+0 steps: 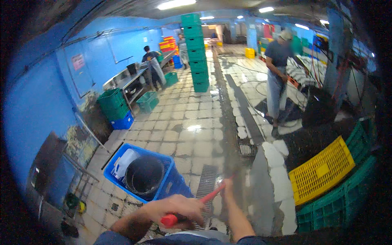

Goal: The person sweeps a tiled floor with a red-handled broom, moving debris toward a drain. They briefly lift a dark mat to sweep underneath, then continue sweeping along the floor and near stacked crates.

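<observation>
Both of my hands grip one long red pole, held slantwise in front of me. My left hand [181, 207] is closed around it near the rounded end by my body. Farther along the red pole [213, 193], my right hand [228, 191] wraps it. Beyond that hand the pole's far end blurs over the wet floor, so I cannot make out what tool it belongs to. Left of the pole stands a blue crate [173, 179] holding a black bucket [143, 176] and a white container [125, 160]. Below the pole runs a metal drain grate [207, 179].
A tall stack of green crates [198, 65] stands ahead. On the right are a yellow crate [322, 169], more green crates [339, 210] and a person in an apron [277, 77]. Another person [153, 67] works at a left-hand counter. A hose [251, 87] lies on the tiles.
</observation>
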`<state>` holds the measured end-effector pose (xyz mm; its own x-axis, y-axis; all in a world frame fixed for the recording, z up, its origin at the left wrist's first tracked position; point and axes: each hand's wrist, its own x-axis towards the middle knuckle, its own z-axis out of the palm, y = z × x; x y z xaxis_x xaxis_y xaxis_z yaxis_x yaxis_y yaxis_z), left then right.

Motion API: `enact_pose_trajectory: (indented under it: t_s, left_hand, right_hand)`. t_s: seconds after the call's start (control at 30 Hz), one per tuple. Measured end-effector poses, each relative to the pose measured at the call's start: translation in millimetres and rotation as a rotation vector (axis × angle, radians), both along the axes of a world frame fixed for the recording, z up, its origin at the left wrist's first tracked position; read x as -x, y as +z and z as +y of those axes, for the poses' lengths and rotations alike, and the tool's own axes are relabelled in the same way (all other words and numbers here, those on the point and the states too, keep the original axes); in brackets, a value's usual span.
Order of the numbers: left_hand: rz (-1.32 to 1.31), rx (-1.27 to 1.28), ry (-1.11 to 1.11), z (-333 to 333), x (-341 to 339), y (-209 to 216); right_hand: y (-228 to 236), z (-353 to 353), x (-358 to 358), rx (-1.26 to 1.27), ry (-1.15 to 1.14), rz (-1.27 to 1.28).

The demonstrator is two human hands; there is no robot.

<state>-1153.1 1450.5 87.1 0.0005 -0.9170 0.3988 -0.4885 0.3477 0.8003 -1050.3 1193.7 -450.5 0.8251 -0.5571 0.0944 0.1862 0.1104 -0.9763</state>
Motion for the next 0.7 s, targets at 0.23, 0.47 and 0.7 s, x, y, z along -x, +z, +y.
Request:
enact_pose_trajectory:
  t_s: [0.23,0.47,0.7]
  left_hand:
    - [0.424,-0.119,0.261,67.3,-15.0,-54.6]
    - [0.251,-0.041,0.043,99.4,-12.8,-92.6]
    - [0.225,-0.125,0.242,137.4,-37.6,-93.6]
  right_hand:
    - [-26.6,37.3,91.3,0.620,0.077,0.299]
    - [-32.2,50.9,113.4,0.631,0.233,0.345]
    - [42.6,84.0,80.3,0.468,0.351,0.491]
